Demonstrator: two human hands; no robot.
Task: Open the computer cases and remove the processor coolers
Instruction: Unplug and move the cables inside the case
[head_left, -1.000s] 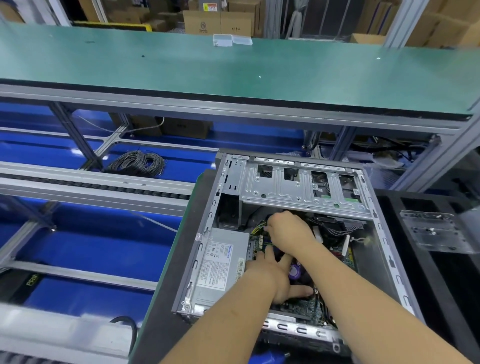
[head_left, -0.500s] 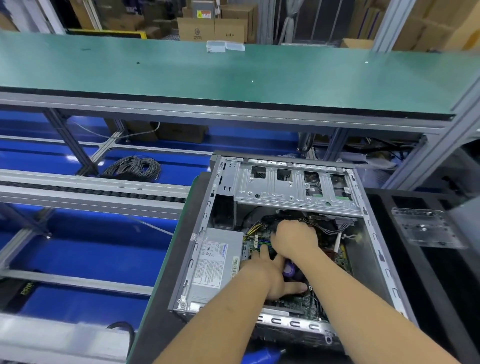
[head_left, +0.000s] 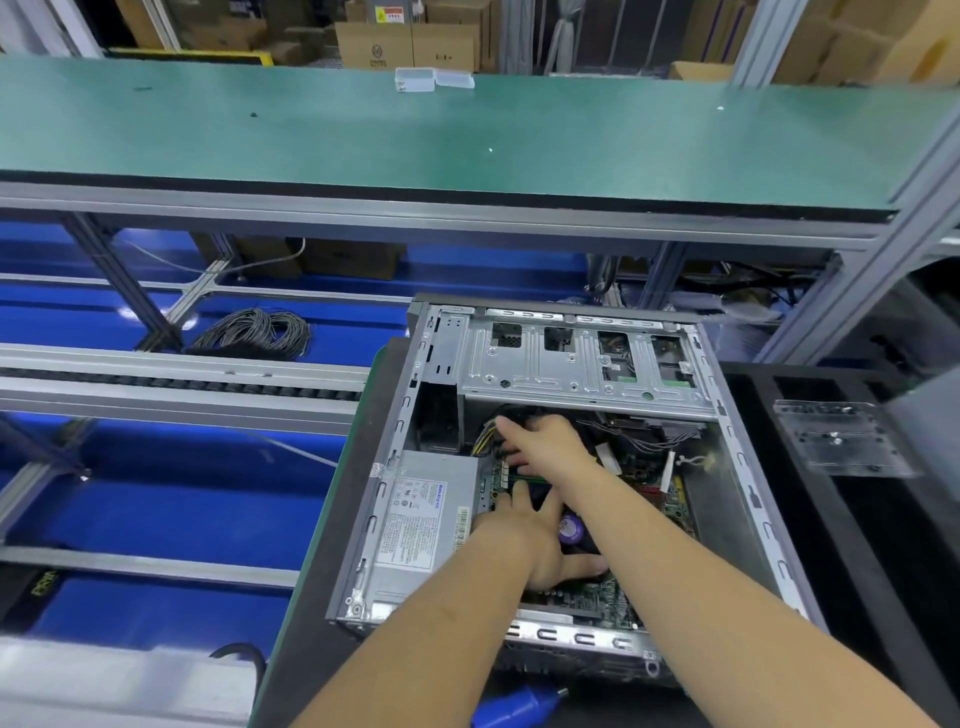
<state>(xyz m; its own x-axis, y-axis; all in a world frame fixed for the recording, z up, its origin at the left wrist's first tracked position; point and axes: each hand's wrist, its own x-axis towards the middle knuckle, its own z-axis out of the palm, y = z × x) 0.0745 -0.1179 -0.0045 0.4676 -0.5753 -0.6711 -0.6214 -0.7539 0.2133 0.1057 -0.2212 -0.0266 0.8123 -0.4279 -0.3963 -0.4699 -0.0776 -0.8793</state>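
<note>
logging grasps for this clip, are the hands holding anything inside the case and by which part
Both hands are on the black cooler in the open case: the left hand at its near-left side, the right hand at its far edge. A closed grip cannot be told.

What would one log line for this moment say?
open grey metal computer case | both hands inside | left hand on black cooler | right hand at cables

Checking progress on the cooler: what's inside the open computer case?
Inside the computer case: power supply, green motherboard, cables, drive cage. Both hands cover most of the cooler.
</note>
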